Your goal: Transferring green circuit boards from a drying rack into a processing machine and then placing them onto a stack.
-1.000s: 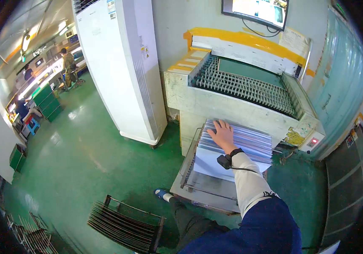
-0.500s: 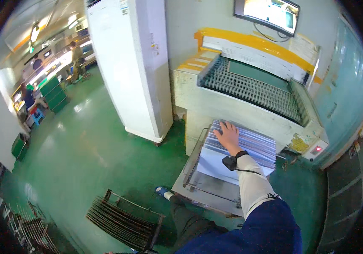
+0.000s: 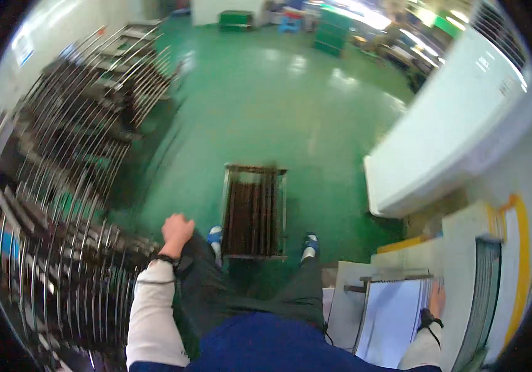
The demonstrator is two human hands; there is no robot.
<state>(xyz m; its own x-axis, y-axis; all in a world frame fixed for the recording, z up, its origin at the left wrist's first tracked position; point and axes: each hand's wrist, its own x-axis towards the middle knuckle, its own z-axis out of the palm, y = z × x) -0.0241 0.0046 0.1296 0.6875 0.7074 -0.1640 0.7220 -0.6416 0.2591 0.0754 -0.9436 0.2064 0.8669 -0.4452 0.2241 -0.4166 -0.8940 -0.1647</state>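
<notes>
My left hand (image 3: 178, 230) hangs near my left knee, its fingers curled in, with nothing visible in them. My right hand (image 3: 438, 300) rests along the layered edge of a stack of thin white-faced panels (image 3: 393, 316) at the lower right, its fingers stretched out and partly blurred. The stack sits in a metal-framed holder on a grey cart top (image 3: 344, 305). On the floor between my feet stands a dark slotted rack (image 3: 253, 214) with a metal frame.
Wire racks (image 3: 73, 155) crowd the left side, close to my left arm. To the right stand a tall white cabinet (image 3: 446, 124) and a pale machine (image 3: 424, 257) edged in yellow tape. Green crates (image 3: 331, 31) and a blue stool (image 3: 289, 22) are far off on the green floor.
My view has swung left and down, bringing the slotted rack to the middle and the stack to the lower right. My left hand has come into view. My right hand remains at the stack.
</notes>
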